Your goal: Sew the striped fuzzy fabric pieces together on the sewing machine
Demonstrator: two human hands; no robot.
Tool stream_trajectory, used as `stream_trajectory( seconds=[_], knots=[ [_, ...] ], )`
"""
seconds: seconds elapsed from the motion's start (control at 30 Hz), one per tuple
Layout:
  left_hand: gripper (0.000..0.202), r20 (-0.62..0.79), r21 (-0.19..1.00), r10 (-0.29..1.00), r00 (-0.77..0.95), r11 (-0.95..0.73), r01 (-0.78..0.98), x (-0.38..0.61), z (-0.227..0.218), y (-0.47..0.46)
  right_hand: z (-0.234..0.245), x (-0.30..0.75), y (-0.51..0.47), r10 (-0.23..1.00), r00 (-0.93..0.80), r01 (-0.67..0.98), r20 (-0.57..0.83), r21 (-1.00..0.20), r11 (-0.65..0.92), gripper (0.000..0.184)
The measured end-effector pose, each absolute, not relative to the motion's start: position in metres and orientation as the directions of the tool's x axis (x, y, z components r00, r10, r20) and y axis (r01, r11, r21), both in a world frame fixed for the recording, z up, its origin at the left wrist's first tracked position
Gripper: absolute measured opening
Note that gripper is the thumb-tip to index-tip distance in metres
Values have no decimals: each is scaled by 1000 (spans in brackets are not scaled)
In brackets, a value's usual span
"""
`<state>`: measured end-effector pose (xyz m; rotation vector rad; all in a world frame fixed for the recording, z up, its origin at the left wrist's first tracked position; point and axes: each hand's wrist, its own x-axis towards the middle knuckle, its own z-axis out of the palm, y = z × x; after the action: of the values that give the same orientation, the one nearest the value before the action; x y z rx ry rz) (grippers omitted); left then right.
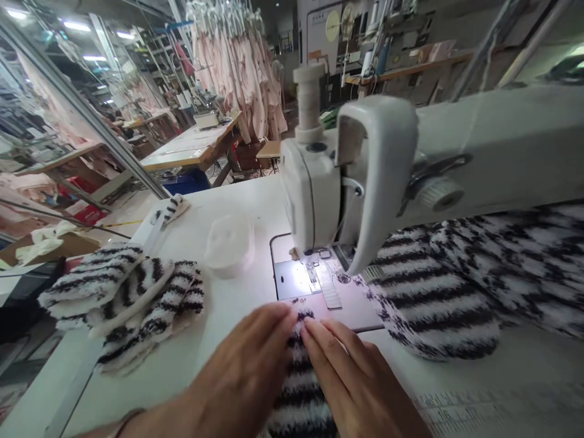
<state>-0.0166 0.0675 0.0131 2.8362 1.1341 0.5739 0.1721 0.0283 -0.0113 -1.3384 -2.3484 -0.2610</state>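
Rows of pale pink garments (237,67) hang at twelve o'clock across a garment workshop, behind a white sewing table (191,359) that fills the near view. An industrial sewing machine (365,176) stands at one to two o'clock, its lit needle plate (314,286) just ahead of the hands. Both hands lie flat, fingers straight and together, pressing down on a narrow black-and-white striped fleece piece (298,377) at six o'clock; neither is clenched or gripping it. The left hand (246,377) covers the strip's left edge and the right hand (356,383) its right edge, fingertips almost meeting at its front end, which sits on the near edge of the plate. More of the same striped fleece (456,292) is bunched under the machine arm at three o'clock, and a stack of cut striped pieces (128,304) rests at nine o'clock, with a clear plastic tub (229,243) at eleven. The fleece looks light, soft, limp and fuzzy, likely to stretch or creep, so flat palm pressure near its edges probably controls it better than pinching.
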Motion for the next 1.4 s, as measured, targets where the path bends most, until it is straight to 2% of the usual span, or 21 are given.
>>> stream_trajectory(
  seconds=[0.07,0.13,0.27,0.5,0.57,0.73,0.8,0.87,1.03,1.1,1.2,1.3,1.4],
  knots=[
    [40,322,100,597,735,-793,601,-11,6,65,-15,172,34,766,-469,854,439,5,520,48],
    [42,307,77,587,749,-800,595,-5,3,69,-22,174,40,762,-461,864,456,33,503,51],
    [41,283,97,598,750,-795,598,2,4,86,-34,176,52,759,-407,893,508,47,447,57],
    [44,291,135,604,742,-794,593,-1,-3,101,-41,175,60,788,-367,914,494,31,406,57],
    [45,285,158,610,739,-791,592,-1,-4,102,-42,174,61,781,-362,909,508,8,416,55],
    [40,267,159,625,734,-780,606,1,-5,104,-46,169,61,805,-235,909,544,-169,380,58],
    [39,264,153,609,748,-792,591,0,-3,104,-43,171,62,805,-263,895,532,-176,409,57],
    [38,261,187,595,760,-803,565,-3,3,104,-36,177,63,796,-318,872,516,-170,459,54],
    [33,273,369,640,719,-759,536,-17,28,101,-18,201,50,798,-416,816,436,-208,539,59],
    [27,255,427,638,727,-748,507,-22,36,98,-16,203,35,787,-410,822,461,-188,538,59],
    [25,203,480,567,799,-768,424,-24,39,93,-22,195,11,767,-420,851,485,-82,518,54],
    [27,150,459,484,862,-806,373,-21,34,89,-33,183,-3,749,-452,865,485,34,500,48],
    [26,148,419,464,874,-830,369,-19,28,90,-42,176,-5,748,-438,883,499,82,463,44]
  ],
)
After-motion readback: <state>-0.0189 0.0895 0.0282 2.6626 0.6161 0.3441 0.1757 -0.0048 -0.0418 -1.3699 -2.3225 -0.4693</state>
